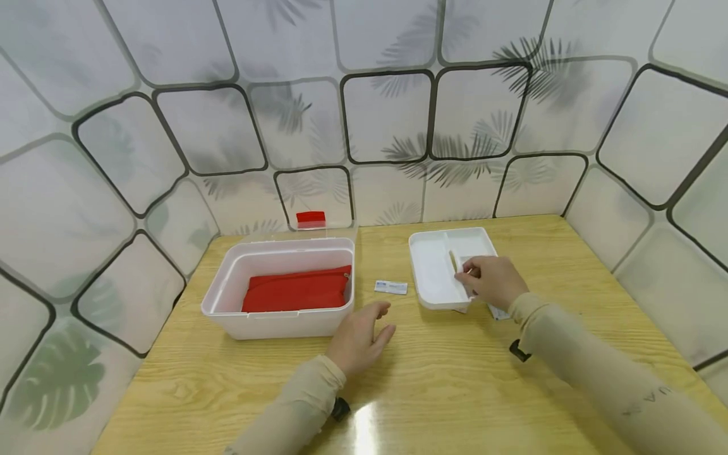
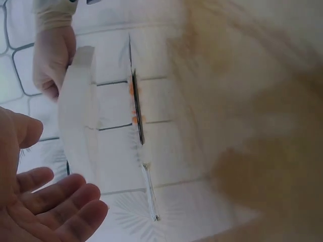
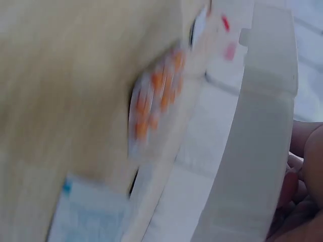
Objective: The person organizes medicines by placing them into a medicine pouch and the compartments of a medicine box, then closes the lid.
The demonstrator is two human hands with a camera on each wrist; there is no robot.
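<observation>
My right hand (image 1: 493,281) pinches the middle divider of a white compartment tray (image 1: 428,268). The tray is raised over the tabletop; its wall (image 3: 252,126) shows above the wood in the right wrist view. Beneath it lie a blister pack of orange pills (image 3: 156,96) and a white packet with blue print (image 3: 86,212), both blurred. My left hand (image 1: 359,338) hovers at the near right corner of a white plastic box (image 1: 256,325), holding nothing, its fingers (image 2: 75,201) loosely bent. A small white-and-blue packet (image 1: 390,287) rests on the table between box and tray.
Inside the white box sits a red zippered pouch (image 1: 296,291). The box's clear lid stands raised behind it, with a red latch (image 1: 310,219). A patterned curtain (image 1: 387,120) encloses the wooden table (image 1: 443,385) at the back and both sides.
</observation>
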